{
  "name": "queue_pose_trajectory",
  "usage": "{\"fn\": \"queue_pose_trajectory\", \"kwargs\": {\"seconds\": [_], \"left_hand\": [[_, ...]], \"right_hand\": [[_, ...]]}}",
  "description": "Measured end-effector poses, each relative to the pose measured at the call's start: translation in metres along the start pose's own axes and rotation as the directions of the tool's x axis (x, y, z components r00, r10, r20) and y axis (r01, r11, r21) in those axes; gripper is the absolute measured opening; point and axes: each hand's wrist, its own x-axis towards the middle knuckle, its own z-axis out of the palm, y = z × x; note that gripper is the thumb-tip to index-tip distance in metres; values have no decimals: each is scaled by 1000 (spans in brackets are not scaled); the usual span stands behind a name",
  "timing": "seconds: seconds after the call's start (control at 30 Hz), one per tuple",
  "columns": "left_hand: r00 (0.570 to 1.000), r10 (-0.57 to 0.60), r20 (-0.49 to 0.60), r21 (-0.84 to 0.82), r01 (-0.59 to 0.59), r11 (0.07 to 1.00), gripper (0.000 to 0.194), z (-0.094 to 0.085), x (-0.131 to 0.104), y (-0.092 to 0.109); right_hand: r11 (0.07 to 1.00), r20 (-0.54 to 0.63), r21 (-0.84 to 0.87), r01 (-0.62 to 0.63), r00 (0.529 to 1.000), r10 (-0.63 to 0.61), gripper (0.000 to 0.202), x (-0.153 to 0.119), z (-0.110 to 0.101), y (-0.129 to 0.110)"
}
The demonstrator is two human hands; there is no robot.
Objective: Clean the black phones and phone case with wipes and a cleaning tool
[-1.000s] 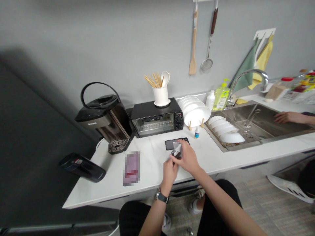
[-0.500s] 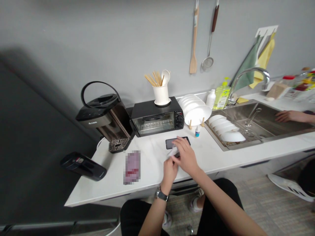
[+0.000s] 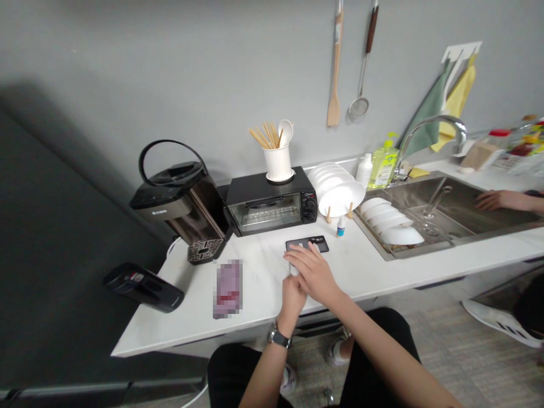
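Note:
My left hand [image 3: 293, 297], with a dark watch on its wrist, is closed low over the counter's front part. A thin white piece [image 3: 293, 270], tissue-like, shows just above its fingers. Laid across it, my right hand [image 3: 314, 272] has its fingers together and bent over the white piece. What else lies between the hands is hidden. Behind the fingers a dark phone [image 3: 293, 244] lies on the counter, its camera side up. A small white bottle with a blue label [image 3: 340, 228] stands right of the phone.
A toaster oven [image 3: 272, 209] holds a chopstick cup [image 3: 278, 162]. Left are a water dispenser [image 3: 182, 204], a dark flask-like thing [image 3: 144, 288] and a blurred-out purple item [image 3: 228, 289]. Plates [image 3: 340, 195] and a sink [image 3: 450, 212] stand right, with another person's hand [image 3: 495, 199] there.
My right hand has shifted slightly left and down, its fingers now flatter over the white piece. More of the phone, including its cameras, shows. My left hand has barely moved.

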Motion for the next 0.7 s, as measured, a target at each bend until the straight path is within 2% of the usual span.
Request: {"fn": "queue_pose_trajectory", "kwargs": {"seconds": [0.1, 0.2, 0.4, 0.47, 0.53, 0.6, 0.7], "left_hand": [[1000, -2, -10, -35, 1, 999, 22, -3, 0, 2], [999, -31, -20, -72, 29, 997, 23, -4, 0, 5], [999, -35, 1, -71, 35, 997, 25, -6, -1, 7], [1000, -23, 16, -62, 24, 998, 26, -6, -1, 7], [999, -13, 33, -40, 14, 999, 25, -6, -1, 8], [999, -9, 46, -16, 10, 1000, 23, -6, -1, 8], [999, -13, 52, 4, 13, 1000, 24, -5, -1, 7]], "right_hand": [[988, -53, -3, -152, 987, 152, 58, 1, -3, 9], [941, -117, 54, -335, 933, 339, 62, -2, -2, 17], [904, -187, 179, -388, 889, 418, 68, -8, 8, 17], [922, -219, 156, -356, 897, 383, 62, -8, 9, 13], [963, -215, 96, -252, 939, 267, 48, -6, 6, 9], [991, -152, 35, -130, 979, 134, 39, -3, 2, 7], [1000, -34, -1, 5, 999, -5, 44, -1, -5, 7]]}}
